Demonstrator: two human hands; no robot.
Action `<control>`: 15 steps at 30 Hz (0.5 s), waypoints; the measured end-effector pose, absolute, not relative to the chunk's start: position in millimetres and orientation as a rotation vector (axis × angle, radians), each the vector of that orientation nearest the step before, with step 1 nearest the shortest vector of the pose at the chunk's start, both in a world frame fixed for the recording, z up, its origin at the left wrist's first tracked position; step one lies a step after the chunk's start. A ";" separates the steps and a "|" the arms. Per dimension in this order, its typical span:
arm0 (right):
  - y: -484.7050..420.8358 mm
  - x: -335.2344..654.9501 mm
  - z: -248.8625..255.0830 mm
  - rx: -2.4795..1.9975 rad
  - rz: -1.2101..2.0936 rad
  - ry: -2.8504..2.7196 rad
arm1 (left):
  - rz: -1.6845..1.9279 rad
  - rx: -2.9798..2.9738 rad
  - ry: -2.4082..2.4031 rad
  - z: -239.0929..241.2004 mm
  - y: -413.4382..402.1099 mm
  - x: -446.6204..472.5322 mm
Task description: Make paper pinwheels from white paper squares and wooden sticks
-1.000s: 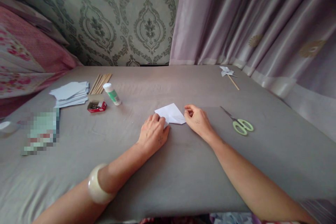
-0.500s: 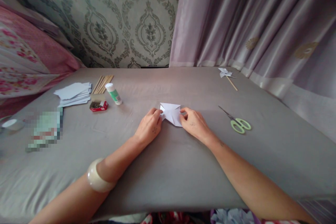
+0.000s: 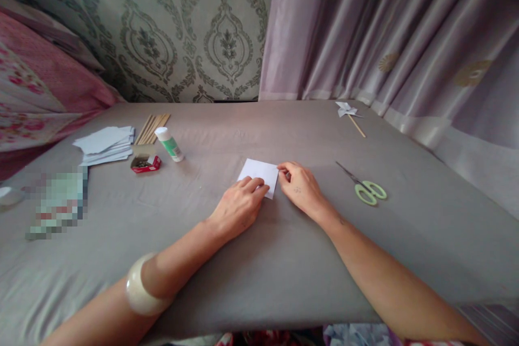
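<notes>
A white square of paper (image 3: 259, 167) lies on the grey cloth in front of me. My left hand (image 3: 241, 203) rests over its lower left part, fingers stretched across the surface and pressing on it. That covers much of the near side of the sheet. At the upper right edge of the paper, my right hand (image 3: 300, 186) is closed, with thumb and index finger pinching the corner. Green-handled scissors (image 3: 368, 190) lie to the right of my right hand, blades pointing away to the upper left.
Left of my hands stand a glue stick (image 3: 170, 145) and a small red box (image 3: 146, 164) of metal pieces. Behind are wooden sticks (image 3: 152, 127) and stacked white paper (image 3: 101, 143). A paper pinwheel (image 3: 346, 110) on a stick lies far right. A blurred green packet (image 3: 60, 197) lies left.
The paper's raised flaps now lie flat as a plain square. My left hand has moved from the paper's left edge onto its surface. My right hand stays at the right edge.
</notes>
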State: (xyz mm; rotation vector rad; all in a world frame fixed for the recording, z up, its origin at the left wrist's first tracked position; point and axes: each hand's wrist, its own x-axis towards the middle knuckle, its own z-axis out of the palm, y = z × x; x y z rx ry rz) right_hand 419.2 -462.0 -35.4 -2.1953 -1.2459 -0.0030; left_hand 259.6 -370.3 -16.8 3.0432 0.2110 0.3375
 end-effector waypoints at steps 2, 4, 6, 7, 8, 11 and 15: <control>-461.8 419.8 -37.7 -2.205 -0.012 -1.244 | 0.204 3.096 0.162 -14.6 -375.2 260.1; -461.7 419.5 -39.1 -2.207 -0.007 -1.240 | 0.104 3.122 0.127 -12.5 -375.8 260.4; -461.7 419.1 -39.6 -2.208 -0.002 -1.241 | 0.053 3.131 0.087 -11.3 -373.9 260.4; -461.7 418.9 -39.7 -2.209 -0.004 -1.240 | 0.051 3.133 0.071 -11.2 -372.6 260.3; -461.8 418.7 -39.8 -2.210 -0.008 -1.239 | 0.059 3.135 0.058 -11.5 -371.1 260.2; -462.1 418.5 -40.0 -2.207 -0.025 -1.241 | 0.106 3.140 0.024 -13.9 -365.8 259.2; -462.6 418.3 -38.9 -2.194 -0.005 -1.266 | 0.180 3.131 -0.078 -16.0 -354.5 257.5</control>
